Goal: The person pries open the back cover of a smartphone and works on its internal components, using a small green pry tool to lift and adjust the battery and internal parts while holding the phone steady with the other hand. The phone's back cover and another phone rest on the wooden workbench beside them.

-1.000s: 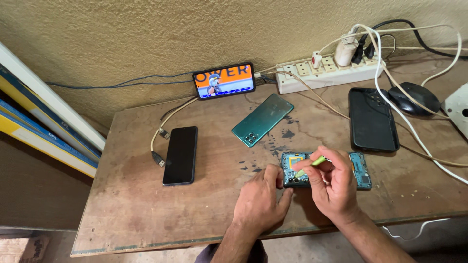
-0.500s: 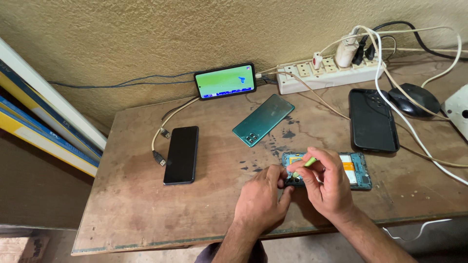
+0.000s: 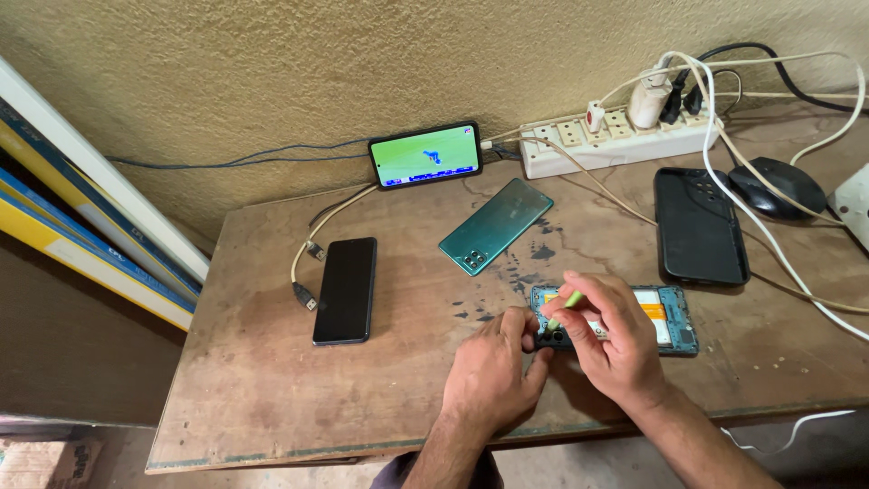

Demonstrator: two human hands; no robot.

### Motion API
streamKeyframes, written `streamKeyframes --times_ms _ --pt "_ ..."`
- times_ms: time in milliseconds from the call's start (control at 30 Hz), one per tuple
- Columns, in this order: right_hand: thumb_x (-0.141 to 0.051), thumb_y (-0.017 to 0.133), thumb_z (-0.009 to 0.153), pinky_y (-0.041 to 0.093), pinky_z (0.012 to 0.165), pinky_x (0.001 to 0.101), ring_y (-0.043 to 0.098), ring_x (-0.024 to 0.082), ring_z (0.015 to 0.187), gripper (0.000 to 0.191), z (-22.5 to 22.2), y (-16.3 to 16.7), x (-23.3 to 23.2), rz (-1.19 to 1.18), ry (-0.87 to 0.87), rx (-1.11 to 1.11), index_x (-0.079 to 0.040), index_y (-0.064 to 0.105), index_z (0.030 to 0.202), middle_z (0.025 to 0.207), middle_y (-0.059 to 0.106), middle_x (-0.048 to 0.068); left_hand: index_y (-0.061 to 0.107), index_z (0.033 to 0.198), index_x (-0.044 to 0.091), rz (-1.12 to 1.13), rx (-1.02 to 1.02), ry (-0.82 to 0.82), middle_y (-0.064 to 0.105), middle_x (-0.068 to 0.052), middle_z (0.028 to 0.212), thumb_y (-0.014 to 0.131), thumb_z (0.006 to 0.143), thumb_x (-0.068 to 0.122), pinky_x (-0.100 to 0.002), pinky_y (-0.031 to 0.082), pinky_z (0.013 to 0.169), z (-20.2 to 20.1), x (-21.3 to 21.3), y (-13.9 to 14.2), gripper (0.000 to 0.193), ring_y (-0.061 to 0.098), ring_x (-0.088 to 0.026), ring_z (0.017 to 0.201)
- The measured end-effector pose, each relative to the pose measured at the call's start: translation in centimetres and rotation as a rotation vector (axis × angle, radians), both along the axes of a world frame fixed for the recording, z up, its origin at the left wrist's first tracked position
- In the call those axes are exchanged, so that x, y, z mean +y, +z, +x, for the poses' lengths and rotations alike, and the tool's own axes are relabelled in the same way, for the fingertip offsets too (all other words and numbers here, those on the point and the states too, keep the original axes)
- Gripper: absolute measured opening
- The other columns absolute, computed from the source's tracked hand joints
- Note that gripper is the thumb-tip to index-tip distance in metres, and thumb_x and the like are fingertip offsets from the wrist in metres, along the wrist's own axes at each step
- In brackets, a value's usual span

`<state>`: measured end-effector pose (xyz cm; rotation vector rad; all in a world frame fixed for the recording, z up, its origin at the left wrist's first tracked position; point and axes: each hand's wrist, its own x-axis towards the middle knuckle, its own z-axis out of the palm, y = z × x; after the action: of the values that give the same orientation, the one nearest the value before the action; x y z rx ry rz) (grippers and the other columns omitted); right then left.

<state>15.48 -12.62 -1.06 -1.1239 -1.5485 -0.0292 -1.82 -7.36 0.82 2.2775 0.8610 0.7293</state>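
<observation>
Left hand (image 3: 493, 371): I pinch the opened phone (image 3: 665, 319) steady.
Right hand (image 3: 615, 349): gripping green tool (image 3: 568, 303), tip now lower, probably prying.

Teal back cover (image 3: 495, 225), black phone (image 3: 345, 290), pale-green tool (image 3: 566, 305).

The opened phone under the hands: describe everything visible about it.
The opened phone lies flat on the wooden table, long side toward the person, its back cover off. A teal frame surrounds exposed insides: a pale panel with an orange strip, darker parts at the right end. Its left end is partly hidden by the hands. The left hand steadies that end, while the right hand holds a small green tool with its tip down on the phone.
</observation>
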Motion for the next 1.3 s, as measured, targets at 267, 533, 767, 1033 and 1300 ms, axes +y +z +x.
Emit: streamKeyframes --times_ms 267,533,767,1033,1300 --pt "0.001 0.061 0.099 0.063 0.082 0.0277 0.077 0.017 0.096 0.041 0.1 2.0 0.6 -0.192 0.244 0.13 -0.003 0.05 0.139 0.117 0.069 0.011 0.052 0.106 0.006 -0.032 0.02 0.006 0.066 -0.011 0.09 0.076 0.087 0.02 -0.047 0.053 0.075 -0.1 0.0 0.1 0.033 0.067 -0.034 0.086" --pt "-0.006 0.075 0.09 0.059 0.079 0.0274 0.073 0.016 0.091 0.034 0.7 4.7 0.7 -0.161 0.185 -0.049 -0.009 0.068 0.124 0.104 0.073 0.003 0.054 0.11 0.007 -0.072 0.011 0.011 0.065 -0.01 0.089 0.075 0.085 0.019 -0.046 0.053 0.074 0.0 -0.1 0.6 0.035 0.067 -0.033 0.085" --pt "-0.004 0.075 0.09 0.058 0.079 0.0262 0.071 0.014 0.094 0.029 1.1 4.4 0.5 -0.246 0.229 0.07 -0.009 0.073 0.118 0.105 0.072 0.005 0.054 0.111 0.007 -0.057 -0.019 0.009 0.066 -0.01 0.09 0.076 0.085 0.018 -0.045 0.054 0.074 -0.1 -0.1 0.8 0.035 0.068 -0.032 0.085" --pt "0.005 0.069 0.093 0.057 0.087 0.0274 0.067 0.016 0.103 0.03 1.6 3.4 0.4 -0.273 0.401 0.214 -0.005 0.072 0.121 0.113 0.067 0.008 0.06 0.106 0.007 -0.086 -0.062 0.034 0.068 -0.01 0.092 0.069 0.083 0.009 -0.043 0.056 0.076 -0.2 -0.2 0.6 0.025 0.069 -0.029 0.085" --pt "0.009 0.061 0.096 0.057 0.094 0.0305 0.067 0.018 0.11 0.031 1.5 3.5 0.4 -0.313 0.511 0.392 0.0 0.068 0.124 0.12 0.063 0.01 0.063 0.103 0.007 -0.092 -0.106 0.016 0.069 -0.011 0.093 0.067 0.083 0.008 -0.042 0.057 0.078 -0.3 0.1 0.6 0.02 0.069 -0.029 0.088"
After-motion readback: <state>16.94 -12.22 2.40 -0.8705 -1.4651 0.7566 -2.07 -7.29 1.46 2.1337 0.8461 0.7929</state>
